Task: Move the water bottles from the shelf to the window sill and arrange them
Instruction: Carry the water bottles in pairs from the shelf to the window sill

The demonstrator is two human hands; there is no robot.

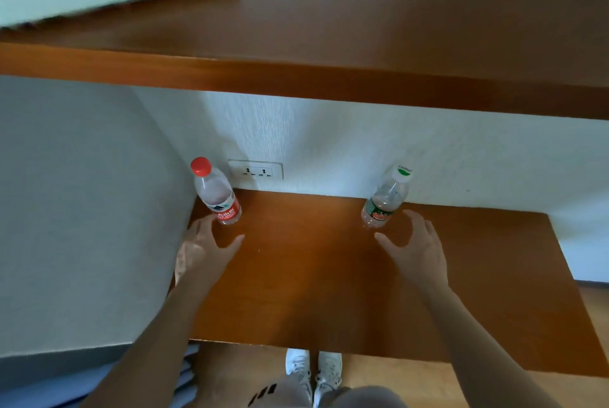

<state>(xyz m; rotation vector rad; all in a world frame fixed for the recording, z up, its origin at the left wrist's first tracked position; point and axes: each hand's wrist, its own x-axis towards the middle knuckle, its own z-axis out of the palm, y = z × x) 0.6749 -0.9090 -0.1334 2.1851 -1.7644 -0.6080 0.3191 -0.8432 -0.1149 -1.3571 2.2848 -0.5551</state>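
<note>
- A clear plastic water bottle with a red cap and red label (217,193) stands upright at the back left corner of the lower brown wooden shelf (313,275), just beside a white wall socket (255,170).
- A second clear plastic bottle with a white cap and green-and-red label (385,200) stands upright against the back wall, well apart to the right.
- The left hand (204,246) is spread and empty just in front of the red-capped bottle's base. Whether it touches the bottle is unclear.
- The right hand (415,249) is likewise spread and holds nothing, just beside the green-labelled bottle.
- Each bottle lies straight ahead of its nearer hand with its long axis vertical, so a sideways wrap around each body looks apt.
- A broad wooden ledge (329,28) runs above.
</note>
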